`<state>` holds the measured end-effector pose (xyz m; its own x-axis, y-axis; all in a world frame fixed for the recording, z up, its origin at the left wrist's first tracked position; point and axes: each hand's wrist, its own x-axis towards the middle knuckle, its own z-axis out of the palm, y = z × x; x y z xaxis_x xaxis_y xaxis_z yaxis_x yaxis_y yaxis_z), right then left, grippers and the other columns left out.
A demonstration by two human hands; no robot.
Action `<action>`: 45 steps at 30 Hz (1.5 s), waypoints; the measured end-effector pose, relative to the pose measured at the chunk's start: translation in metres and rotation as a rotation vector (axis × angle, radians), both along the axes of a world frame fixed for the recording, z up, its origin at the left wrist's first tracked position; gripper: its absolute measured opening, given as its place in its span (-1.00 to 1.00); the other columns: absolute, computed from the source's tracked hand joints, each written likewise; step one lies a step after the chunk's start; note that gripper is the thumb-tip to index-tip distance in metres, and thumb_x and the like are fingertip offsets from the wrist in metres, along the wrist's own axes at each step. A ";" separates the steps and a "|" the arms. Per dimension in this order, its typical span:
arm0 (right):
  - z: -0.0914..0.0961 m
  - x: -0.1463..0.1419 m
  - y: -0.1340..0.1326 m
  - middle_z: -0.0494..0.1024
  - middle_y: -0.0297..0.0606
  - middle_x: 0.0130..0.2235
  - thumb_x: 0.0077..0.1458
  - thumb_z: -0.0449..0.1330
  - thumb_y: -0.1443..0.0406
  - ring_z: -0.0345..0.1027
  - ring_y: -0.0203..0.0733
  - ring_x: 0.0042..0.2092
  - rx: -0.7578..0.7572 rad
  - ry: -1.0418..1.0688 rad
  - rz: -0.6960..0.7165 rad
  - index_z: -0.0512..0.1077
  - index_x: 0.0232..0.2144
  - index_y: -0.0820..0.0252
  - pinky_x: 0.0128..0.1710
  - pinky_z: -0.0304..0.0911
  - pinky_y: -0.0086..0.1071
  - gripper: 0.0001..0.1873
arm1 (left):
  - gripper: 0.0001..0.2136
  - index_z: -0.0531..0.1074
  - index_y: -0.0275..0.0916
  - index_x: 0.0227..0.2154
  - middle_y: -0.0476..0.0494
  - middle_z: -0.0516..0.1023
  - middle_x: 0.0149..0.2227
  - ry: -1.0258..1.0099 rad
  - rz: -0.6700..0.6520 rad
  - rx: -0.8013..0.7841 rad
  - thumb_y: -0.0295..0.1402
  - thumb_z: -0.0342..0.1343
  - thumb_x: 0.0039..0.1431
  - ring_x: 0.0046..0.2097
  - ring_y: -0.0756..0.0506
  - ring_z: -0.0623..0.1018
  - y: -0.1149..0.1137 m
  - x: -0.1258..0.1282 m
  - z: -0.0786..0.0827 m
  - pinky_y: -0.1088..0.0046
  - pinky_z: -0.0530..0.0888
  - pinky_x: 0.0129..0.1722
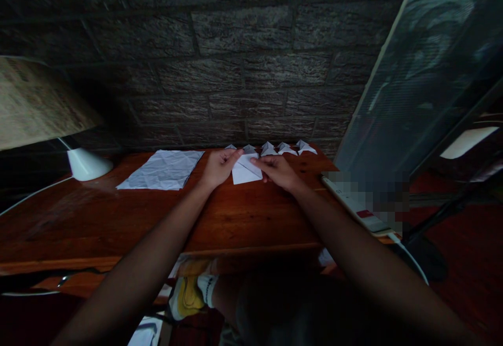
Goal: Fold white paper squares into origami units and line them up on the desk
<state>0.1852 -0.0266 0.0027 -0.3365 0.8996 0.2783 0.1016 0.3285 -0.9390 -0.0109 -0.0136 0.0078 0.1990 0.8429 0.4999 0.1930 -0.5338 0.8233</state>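
Note:
Between my two hands is a small folded sheet of white paper (245, 172), roughly square, with a slanting crease or flap edge across it. My left hand (220, 168) grips its left side, the thumb lying on the upper edge. At the right side, my right hand (278, 171) pinches the paper with the thumb on top and fingers curled beneath. Behind the hands, several folded paper shapes with pointed tops (269, 149) stand in a row along the table's back edge; those on the left are partly hidden by my left hand and the paper.
Creased white sheets (163, 170) lie on the wooden table (251, 220), left of my hands. A lamp (88, 163) stands at the far left, its shade overhanging. At the right edge lies a flat device (356, 204) with a white cable. A brick wall (243, 68) rises behind.

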 end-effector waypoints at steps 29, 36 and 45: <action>-0.001 -0.005 -0.002 0.61 -0.24 -0.53 -0.02 0.27 -0.15 0.46 -0.32 -0.57 -0.122 -0.044 0.084 0.52 -0.48 0.27 -0.65 0.12 -0.53 -0.45 | -0.71 0.52 -0.23 -0.41 -0.06 0.54 -0.45 0.130 0.141 0.150 -0.12 0.07 0.22 -0.39 -0.06 0.44 -0.003 0.011 -0.007 0.46 0.30 -0.37; 0.003 -0.008 -0.008 0.64 -0.12 -0.46 0.11 0.13 -0.19 0.50 -0.27 -0.52 -0.213 -0.039 0.090 0.51 -0.47 0.27 -0.61 0.22 -0.49 -0.38 | -0.74 0.53 -0.21 -0.37 -0.09 0.60 -0.37 0.149 0.241 0.205 -0.15 0.07 0.25 -0.34 -0.08 0.48 -0.005 0.008 -0.006 0.45 0.34 -0.28; -0.008 -0.002 0.005 0.63 -0.24 -0.47 0.17 0.23 0.04 0.44 -0.38 -0.56 -0.127 -0.092 0.076 0.50 -0.42 0.26 -0.62 0.14 -0.54 -0.62 | -0.71 0.51 -0.24 -0.44 -0.05 0.53 -0.47 0.020 0.058 0.029 -0.08 0.17 0.13 -0.44 -0.03 0.43 -0.001 0.009 -0.007 0.47 0.32 -0.42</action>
